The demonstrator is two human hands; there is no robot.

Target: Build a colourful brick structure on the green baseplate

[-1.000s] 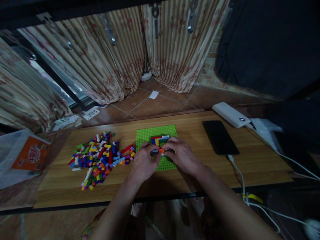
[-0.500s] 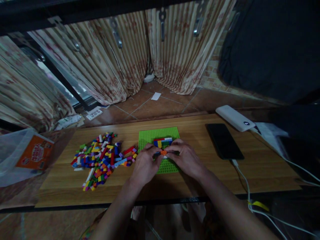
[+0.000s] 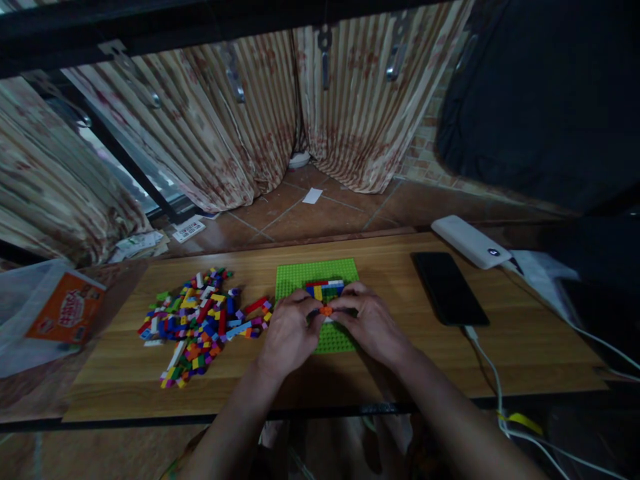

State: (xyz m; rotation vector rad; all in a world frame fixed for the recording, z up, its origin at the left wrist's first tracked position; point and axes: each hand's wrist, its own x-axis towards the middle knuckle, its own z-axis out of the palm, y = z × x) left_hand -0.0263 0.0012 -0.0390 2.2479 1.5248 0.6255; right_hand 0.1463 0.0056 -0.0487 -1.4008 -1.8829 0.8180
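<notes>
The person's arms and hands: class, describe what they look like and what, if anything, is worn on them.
Both forearms are bare, with no sleeves in view. The left hand and right hand wear no gloves, and no rings, watch or bracelets can be made out in the dim light.

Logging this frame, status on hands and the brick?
Left hand and right hand both pinch orange brick over green baseplate. Loose brick pile sits apart, left. Nothing obstructing.

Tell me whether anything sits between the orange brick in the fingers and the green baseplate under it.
Nothing visible does. Left hand and right hand pinch the orange brick just above bare studs of the green baseplate; the built bricks sit farther back.
</notes>
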